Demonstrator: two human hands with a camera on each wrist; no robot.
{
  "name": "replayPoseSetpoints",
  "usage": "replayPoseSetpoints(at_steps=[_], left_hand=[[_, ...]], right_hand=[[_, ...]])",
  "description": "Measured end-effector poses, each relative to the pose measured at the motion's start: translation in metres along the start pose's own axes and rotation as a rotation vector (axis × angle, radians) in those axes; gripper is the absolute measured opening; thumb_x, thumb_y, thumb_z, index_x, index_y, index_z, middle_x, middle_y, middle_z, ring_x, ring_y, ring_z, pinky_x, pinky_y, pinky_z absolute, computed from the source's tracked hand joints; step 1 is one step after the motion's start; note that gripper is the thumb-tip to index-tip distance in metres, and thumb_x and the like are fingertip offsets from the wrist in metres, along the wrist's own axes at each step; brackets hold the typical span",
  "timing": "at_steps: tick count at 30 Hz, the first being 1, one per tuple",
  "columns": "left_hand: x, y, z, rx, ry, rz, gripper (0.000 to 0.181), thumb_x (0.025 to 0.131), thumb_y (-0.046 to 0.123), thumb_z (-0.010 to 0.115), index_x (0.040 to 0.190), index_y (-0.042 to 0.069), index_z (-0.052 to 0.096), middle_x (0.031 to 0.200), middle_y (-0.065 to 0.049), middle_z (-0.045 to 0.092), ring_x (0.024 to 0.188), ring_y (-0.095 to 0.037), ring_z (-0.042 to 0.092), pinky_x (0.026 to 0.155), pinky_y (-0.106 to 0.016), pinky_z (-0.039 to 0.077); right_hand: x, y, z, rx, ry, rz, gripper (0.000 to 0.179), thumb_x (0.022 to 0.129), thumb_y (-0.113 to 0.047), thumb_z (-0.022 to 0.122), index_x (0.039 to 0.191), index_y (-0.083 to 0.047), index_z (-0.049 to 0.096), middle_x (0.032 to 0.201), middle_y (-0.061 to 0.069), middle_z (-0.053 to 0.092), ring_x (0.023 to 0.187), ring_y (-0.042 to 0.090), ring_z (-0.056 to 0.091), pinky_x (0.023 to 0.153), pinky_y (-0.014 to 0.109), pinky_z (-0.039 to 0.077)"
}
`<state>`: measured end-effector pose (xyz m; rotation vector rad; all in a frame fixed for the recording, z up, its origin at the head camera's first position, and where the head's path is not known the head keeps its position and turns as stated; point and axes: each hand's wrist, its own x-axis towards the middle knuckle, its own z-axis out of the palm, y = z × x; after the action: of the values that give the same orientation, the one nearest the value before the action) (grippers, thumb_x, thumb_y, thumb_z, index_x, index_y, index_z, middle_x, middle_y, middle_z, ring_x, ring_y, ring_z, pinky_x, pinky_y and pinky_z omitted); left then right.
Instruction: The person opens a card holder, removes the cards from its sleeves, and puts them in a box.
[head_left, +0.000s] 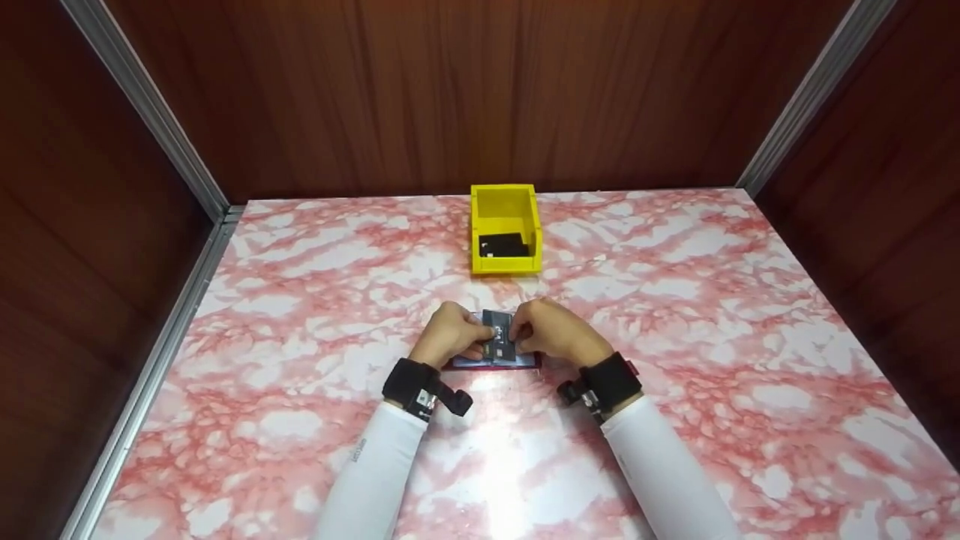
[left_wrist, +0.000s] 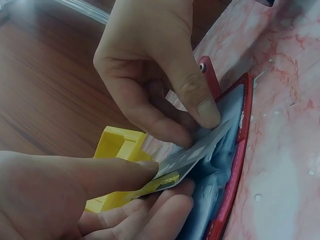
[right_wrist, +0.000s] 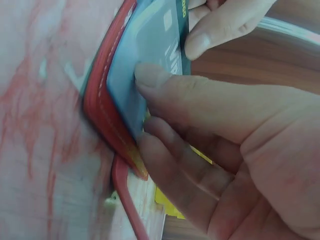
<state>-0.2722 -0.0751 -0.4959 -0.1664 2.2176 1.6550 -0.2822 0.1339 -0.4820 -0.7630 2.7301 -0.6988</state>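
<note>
A red card holder [right_wrist: 105,107] with clear plastic sleeves lies open on the table beneath both hands. A dark grey card [head_left: 498,349] with a chip and light print sits partly inside one clear sleeve [left_wrist: 227,135]. My left hand [head_left: 452,332] pinches the card's outer end, thumb on top and fingers underneath. From the other side, my right hand [head_left: 553,330] pinches the sleeve edge, its thumb over the plastic and fingertips behind. A narrow red strap [left_wrist: 210,77] with a metal snap sticks out from the holder.
A yellow bin [head_left: 505,265] stands behind the holder, with black cards [head_left: 504,245] inside. The red-and-white marbled table [head_left: 315,322] is bordered by brown wood-grain panels [head_left: 420,97] and metal frame rails [head_left: 154,112].
</note>
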Motion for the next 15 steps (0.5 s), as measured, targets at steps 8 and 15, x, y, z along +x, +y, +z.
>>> replayPoseSetpoints(at_steps=[8,15], left_hand=[[0.0005,0.0007,0.0018,0.034,0.003,0.006,0.016,0.095,0.003,0.080,0.097,-0.003,0.065,0.079,-0.005,0.064,0.048,-0.009,0.066,0.050,-0.020,0.058],[0.0003,0.0028,-0.0006,0.034,0.016,-0.003,0.019,0.095,0.001,0.079,0.106,-0.008,0.067,0.087,-0.009,0.064,0.049,-0.009,0.065,0.051,-0.020,0.058]], right_hand=[[0.0005,-0.0012,0.0021,-0.015,0.016,-0.053,0.012,0.087,-0.001,0.087,0.098,-0.005,0.085,0.101,0.010,0.082,0.099,0.025,0.073,0.096,0.046,0.062],[0.0021,-0.0006,0.0020,-0.009,0.010,-0.057,0.011,0.088,-0.002,0.087,0.099,-0.004,0.085,0.103,0.011,0.082,0.101,0.026,0.074,0.097,0.047,0.062]])
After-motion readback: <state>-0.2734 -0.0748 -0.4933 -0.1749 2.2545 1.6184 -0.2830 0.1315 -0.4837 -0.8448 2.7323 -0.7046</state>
